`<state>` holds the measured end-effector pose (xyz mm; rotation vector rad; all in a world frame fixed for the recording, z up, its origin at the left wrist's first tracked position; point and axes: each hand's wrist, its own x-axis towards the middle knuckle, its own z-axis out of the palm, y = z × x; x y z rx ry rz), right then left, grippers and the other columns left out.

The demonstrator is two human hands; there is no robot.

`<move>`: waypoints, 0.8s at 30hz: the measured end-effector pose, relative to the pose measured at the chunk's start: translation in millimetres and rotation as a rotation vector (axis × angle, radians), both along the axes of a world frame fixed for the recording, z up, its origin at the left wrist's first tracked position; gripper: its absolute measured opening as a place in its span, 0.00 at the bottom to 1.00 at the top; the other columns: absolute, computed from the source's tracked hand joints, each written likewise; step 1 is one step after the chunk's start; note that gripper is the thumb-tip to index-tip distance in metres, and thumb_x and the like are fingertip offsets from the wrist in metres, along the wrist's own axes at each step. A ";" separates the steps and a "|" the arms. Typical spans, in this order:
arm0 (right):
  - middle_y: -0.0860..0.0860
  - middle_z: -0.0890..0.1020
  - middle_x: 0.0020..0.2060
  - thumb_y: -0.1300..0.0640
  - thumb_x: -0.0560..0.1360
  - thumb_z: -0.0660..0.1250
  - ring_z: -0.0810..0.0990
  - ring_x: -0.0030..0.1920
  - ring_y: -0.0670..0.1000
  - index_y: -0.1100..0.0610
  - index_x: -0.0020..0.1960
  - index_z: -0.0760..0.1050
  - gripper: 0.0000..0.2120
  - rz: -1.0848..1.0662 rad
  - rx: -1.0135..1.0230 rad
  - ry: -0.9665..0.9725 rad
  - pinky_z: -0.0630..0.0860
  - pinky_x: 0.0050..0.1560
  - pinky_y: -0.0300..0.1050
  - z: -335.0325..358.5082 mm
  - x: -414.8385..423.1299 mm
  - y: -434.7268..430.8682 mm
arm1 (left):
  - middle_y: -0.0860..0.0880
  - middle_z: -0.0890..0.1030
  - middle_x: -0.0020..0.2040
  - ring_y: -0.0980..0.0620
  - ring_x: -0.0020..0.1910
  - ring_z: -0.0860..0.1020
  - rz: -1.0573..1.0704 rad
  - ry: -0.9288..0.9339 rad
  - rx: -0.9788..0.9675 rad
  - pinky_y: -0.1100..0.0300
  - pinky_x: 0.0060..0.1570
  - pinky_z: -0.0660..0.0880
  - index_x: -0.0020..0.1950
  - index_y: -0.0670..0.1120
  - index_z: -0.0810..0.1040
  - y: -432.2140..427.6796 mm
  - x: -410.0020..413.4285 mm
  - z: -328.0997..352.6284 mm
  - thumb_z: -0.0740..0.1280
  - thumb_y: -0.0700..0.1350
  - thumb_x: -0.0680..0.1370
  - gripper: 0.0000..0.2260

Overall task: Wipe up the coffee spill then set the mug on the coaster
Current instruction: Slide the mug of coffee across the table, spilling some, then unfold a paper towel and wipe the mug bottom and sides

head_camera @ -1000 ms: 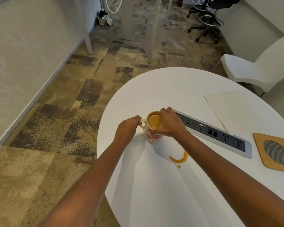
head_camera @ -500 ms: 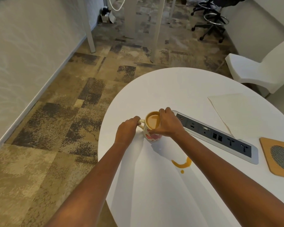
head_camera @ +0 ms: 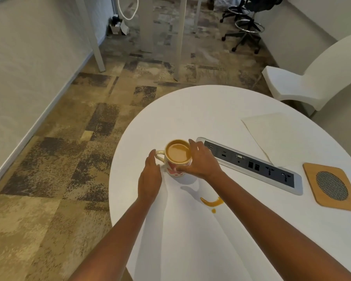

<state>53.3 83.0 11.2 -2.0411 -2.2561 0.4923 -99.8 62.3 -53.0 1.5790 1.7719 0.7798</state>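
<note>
White round table (head_camera: 190,110) over patchy brown carpet, with the mug (head_camera: 173,169) of milky coffee near its left edge, just beside the end of the power strip (head_camera: 251,165). Right hand (head_camera: 201,161) is cupped round the mug's side, thumb on the front, while the left hand (head_camera: 150,177) sits straight-fingered by the handle, holding nothing. Crescent-shaped coffee spill (head_camera: 212,201) is nearer the person, and the coaster (head_camera: 330,186) is well off to the right.

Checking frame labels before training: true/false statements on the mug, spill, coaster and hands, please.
1. The mug stands on the coaster. False: it stands on the bare table.
2. The spill is unwiped. True.
3. The mug is empty. False: it holds coffee.
4. The napkin lies beyond the power strip. True.
5. The left hand holds the napkin. False: it is open beside the mug.
</note>
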 end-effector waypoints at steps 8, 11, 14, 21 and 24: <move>0.59 0.63 0.71 0.37 0.73 0.61 0.63 0.72 0.58 0.59 0.75 0.53 0.40 -0.160 -0.108 -0.006 0.62 0.71 0.53 -18.9 68.8 -36.6 | 0.38 0.55 0.76 0.42 0.75 0.57 0.100 0.214 -0.055 0.53 0.74 0.57 0.74 0.36 0.48 -29.1 46.5 -14.2 0.55 0.39 0.80 0.25; 0.58 0.64 0.71 0.42 0.77 0.58 0.64 0.71 0.58 0.59 0.74 0.55 0.33 -0.215 -0.118 -0.027 0.62 0.70 0.51 -26.0 95.7 -48.6 | 0.36 0.55 0.75 0.41 0.75 0.56 0.128 0.292 -0.057 0.54 0.74 0.54 0.73 0.34 0.48 -40.7 70.4 -17.7 0.53 0.38 0.80 0.24; 0.57 0.65 0.71 0.47 0.80 0.55 0.65 0.71 0.58 0.59 0.72 0.58 0.26 -0.232 -0.126 -0.067 0.62 0.70 0.50 -32.2 121.4 -60.9 | 0.35 0.54 0.75 0.41 0.74 0.57 0.177 0.279 -0.101 0.54 0.74 0.55 0.73 0.34 0.48 -52.0 99.2 -15.0 0.55 0.38 0.78 0.26; 0.58 0.68 0.68 0.56 0.80 0.54 0.70 0.67 0.57 0.60 0.70 0.63 0.19 -0.311 -0.120 -0.059 0.67 0.66 0.47 -41.9 190.0 -85.3 | 0.34 0.50 0.75 0.39 0.75 0.52 0.071 0.303 -0.106 0.50 0.74 0.53 0.73 0.33 0.46 -74.0 181.3 2.0 0.55 0.42 0.79 0.27; 0.58 0.70 0.66 0.58 0.80 0.54 0.71 0.65 0.57 0.61 0.68 0.65 0.18 -0.350 -0.097 -0.026 0.69 0.63 0.46 -43.7 221.2 -92.1 | 0.34 0.55 0.74 0.37 0.75 0.55 -0.070 0.323 0.005 0.49 0.73 0.56 0.73 0.35 0.53 -78.3 214.8 10.0 0.57 0.41 0.79 0.25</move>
